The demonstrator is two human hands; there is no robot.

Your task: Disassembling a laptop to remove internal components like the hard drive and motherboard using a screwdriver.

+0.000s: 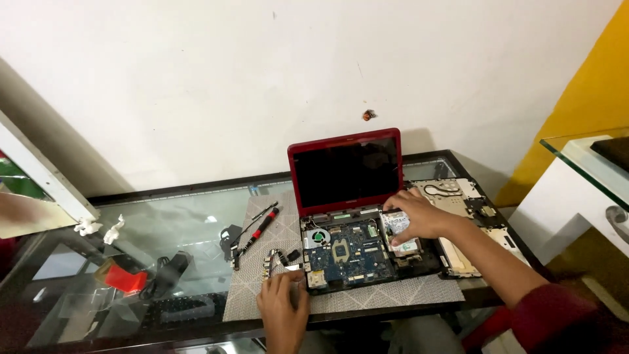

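head view | right hand spread flat on silver drive in opened laptop | left hand fingers curled, pressing mat beside laptop's edge | tabletop glass

One head-worn view — looking down, fairly near, over the glass desk.

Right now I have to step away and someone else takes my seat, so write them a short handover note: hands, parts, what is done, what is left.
Left hand: resting at the front left corner of the opened red laptop, beside small loose parts on the grey mat; grip unclear.
Right hand: palm down on the silver drive at the laptop's right side.
Done: top cover is off and lies to the right; blue mainboard and fan exposed.
Left: board and drive are in the base.
Screwdriver lies left on the mat.
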